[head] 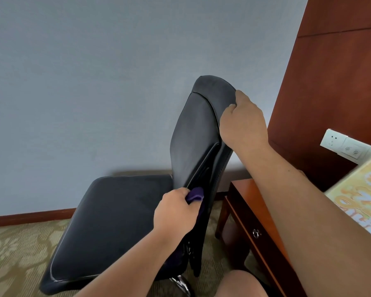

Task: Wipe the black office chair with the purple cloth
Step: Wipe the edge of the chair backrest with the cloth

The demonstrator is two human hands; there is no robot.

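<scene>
Against a grey-blue wall, the chair stands on patterned carpet. Right hand has its grip closed on the chair's top edge. Left hand has its grip closed around the cloth, pressed to the chair's lower back. Right of the chair stands a wooden counter.

Plain grey-blue wall fills most of view, even soft light, no hard shadows. Reddish-brown wood baseboard runs along btm of wall at left. Floor = carpet, olive/beige w/ pale floral pattern. At right, tall red-brown wood panel w/ horizontal seam near top. White socket plate and switch plate just beside it. Below, matching wood desk; drawer w/ metal pull.
</scene>
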